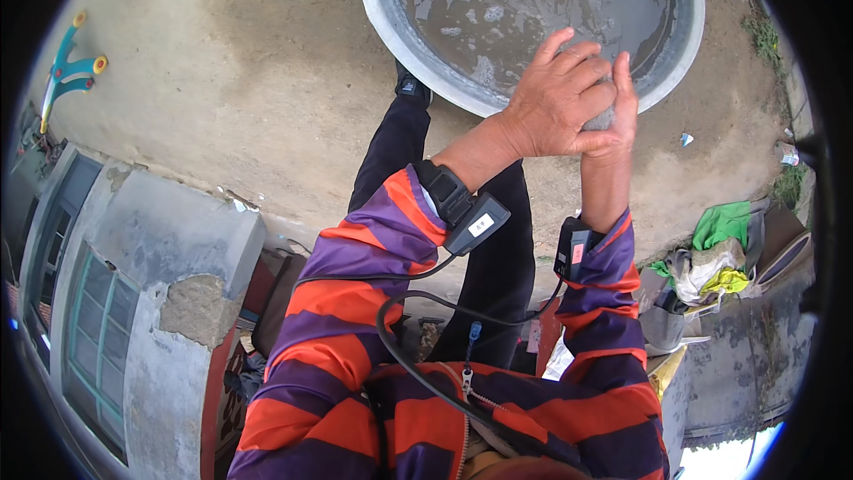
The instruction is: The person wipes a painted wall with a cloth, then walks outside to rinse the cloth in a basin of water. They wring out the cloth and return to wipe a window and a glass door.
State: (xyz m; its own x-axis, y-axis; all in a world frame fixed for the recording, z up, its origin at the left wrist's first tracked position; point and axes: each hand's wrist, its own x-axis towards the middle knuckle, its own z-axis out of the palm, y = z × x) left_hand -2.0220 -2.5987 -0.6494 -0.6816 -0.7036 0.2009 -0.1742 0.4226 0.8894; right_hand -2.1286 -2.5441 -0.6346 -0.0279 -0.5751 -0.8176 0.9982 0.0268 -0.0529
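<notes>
A large metal basin (373, 20) of murky grey water with patches of foam stands on the ground at the top of the view. Over its near rim, my left hand (566, 100) lies across a wet grey lump (602, 119), its fingers spread over it. My right hand (624, 113) cups the same lump from the other side, so it sits pressed between both palms. Most of the lump is hidden by the hands, and its material cannot be told.
Bare earth surrounds the basin. A blue and yellow toy-like object (66, 70) lies at far left. Cloths (720, 233) are piled at right. A building with a green-framed window (100, 333) is at lower left. Cables run between my wrists.
</notes>
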